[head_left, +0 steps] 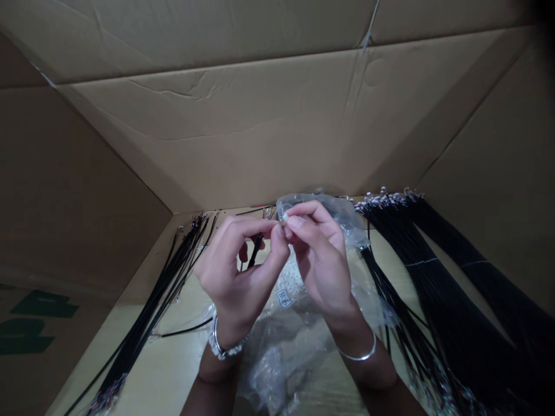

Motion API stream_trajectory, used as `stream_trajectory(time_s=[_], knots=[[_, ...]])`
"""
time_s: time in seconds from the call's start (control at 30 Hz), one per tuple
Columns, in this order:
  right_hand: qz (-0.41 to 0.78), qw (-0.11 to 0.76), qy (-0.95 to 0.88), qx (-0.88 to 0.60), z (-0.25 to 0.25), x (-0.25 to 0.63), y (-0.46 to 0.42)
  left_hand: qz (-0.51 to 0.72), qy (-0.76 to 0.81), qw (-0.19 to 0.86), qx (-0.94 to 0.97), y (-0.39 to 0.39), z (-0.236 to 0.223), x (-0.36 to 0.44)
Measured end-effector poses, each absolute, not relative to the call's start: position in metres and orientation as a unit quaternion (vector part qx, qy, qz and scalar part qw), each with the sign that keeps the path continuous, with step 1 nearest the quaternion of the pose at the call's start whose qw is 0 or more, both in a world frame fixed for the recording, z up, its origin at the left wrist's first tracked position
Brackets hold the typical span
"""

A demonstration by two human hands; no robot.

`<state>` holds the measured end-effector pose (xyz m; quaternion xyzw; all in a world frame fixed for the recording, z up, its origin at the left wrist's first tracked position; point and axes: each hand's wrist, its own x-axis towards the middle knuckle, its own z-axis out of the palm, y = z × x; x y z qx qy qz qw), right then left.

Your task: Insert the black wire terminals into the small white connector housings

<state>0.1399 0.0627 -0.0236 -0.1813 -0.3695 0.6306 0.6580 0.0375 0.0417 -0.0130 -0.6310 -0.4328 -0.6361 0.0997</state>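
Note:
My left hand (240, 268) is closed around a thin black cable (255, 249) that runs up between its fingers. My right hand (318, 254) meets it fingertip to fingertip, pinching something tiny and pale at the cable's end; I cannot make out what it is. Both hands hover above a clear plastic bag (286, 335) holding small white parts and a little printed label. A bracelet sits on each wrist.
A small bundle of black cables (160, 300) lies at the left on the pale wooden table (173, 358). A large bundle of black cables (451, 294) with small connector ends fans out on the right. Cardboard walls (260, 127) stand close at the back and on both sides.

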Motion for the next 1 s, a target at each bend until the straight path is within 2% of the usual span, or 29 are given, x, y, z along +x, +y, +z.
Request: stream_trajectory(time_s=[1.0], knots=[[0.631, 0.665, -0.372, -0.147, -0.0249, 0.1412, 0.0641, -0.645, -0.415, 0.090, -0.635, 0.0435, -0.0138, 0.0364]])
